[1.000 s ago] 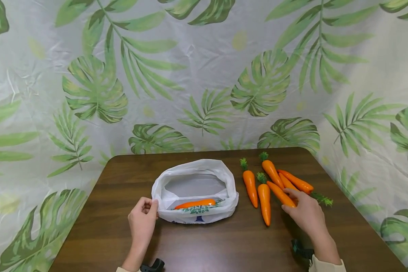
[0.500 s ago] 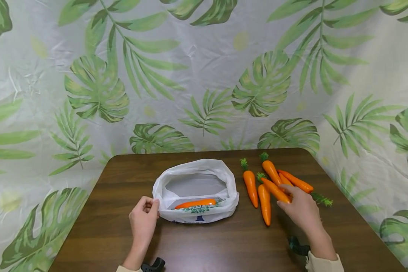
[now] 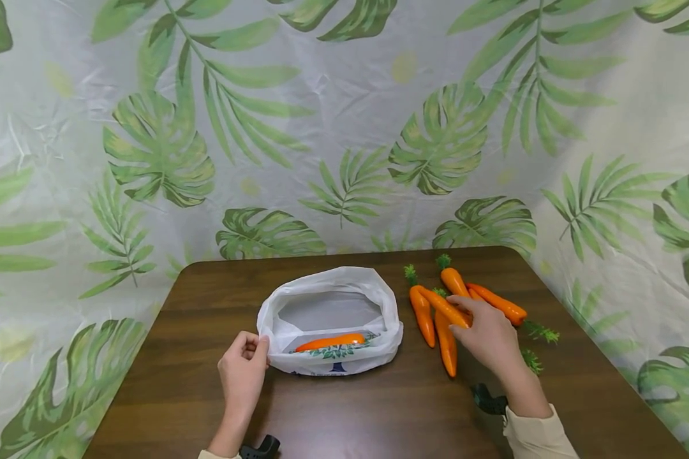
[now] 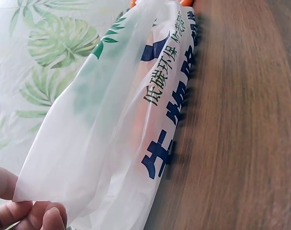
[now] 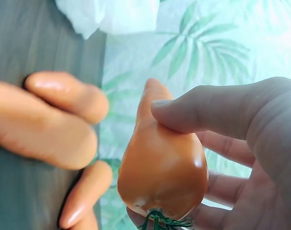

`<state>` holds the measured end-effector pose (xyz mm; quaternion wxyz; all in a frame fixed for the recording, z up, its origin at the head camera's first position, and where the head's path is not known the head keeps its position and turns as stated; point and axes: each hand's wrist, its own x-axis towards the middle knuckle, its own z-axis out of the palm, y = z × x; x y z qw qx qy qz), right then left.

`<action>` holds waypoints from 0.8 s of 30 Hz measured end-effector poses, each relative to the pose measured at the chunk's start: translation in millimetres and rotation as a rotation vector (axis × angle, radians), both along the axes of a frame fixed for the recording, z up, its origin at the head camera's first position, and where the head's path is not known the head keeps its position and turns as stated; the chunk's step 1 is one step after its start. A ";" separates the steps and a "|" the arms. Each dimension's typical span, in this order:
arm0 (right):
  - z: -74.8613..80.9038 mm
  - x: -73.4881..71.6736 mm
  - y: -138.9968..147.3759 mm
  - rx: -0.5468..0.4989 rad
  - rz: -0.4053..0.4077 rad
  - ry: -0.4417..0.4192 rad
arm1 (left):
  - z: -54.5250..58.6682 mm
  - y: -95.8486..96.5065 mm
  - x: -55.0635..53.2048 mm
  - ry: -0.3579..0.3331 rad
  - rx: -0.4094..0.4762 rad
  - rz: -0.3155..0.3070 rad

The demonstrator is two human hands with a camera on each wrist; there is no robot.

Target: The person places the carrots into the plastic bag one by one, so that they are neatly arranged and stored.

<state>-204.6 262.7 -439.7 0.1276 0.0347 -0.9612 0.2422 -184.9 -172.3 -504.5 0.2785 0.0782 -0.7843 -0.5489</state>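
Observation:
My left hand (image 3: 242, 370) pinches the left rim of a white plastic bag (image 3: 393, 347). The bag stands with its mouth spread wide, and one orange carrot (image 3: 330, 343) lies inside. In the left wrist view, thumb and fingertips grip the edge of the bag (image 4: 59, 167), which carries green and blue print. My right hand (image 3: 488, 335) holds a carrot (image 3: 444, 306) above the others, its thin tip pointing toward the bag. The right wrist view shows the thumb across the held carrot (image 5: 162, 167), whose green tuft is at the bottom.
Several more carrots lie on the brown table (image 3: 344, 421) right of the bag: one upright-lying carrot (image 3: 420, 315), another beside it (image 3: 448, 350), and a group farther back including a carrot (image 3: 496, 303). A leaf-patterned sheet (image 3: 344, 127) hangs behind the table.
My right hand has lifted the carrot off the pile and carried it leftward, over the two nearer carrots. The left hand stays at the bag's rim.

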 end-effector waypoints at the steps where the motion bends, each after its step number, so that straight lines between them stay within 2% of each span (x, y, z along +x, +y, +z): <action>1: 1.7 -1.1 -2.7 0.000 0.006 0.006 | 0.2 0.0 0.1 0.000 -0.001 0.001; 10: 12.6 -8.4 -24.3 0.019 0.067 0.052 | 0.5 1.5 -0.5 0.014 -0.025 0.009; 15: 19.0 -12.5 -36.9 0.022 0.085 0.046 | 0.6 0.8 -1.1 0.021 -0.039 0.021; 24: 22.4 -16.6 -62.2 0.028 0.125 0.067 | -1.9 -1.4 -1.1 0.022 -0.058 0.031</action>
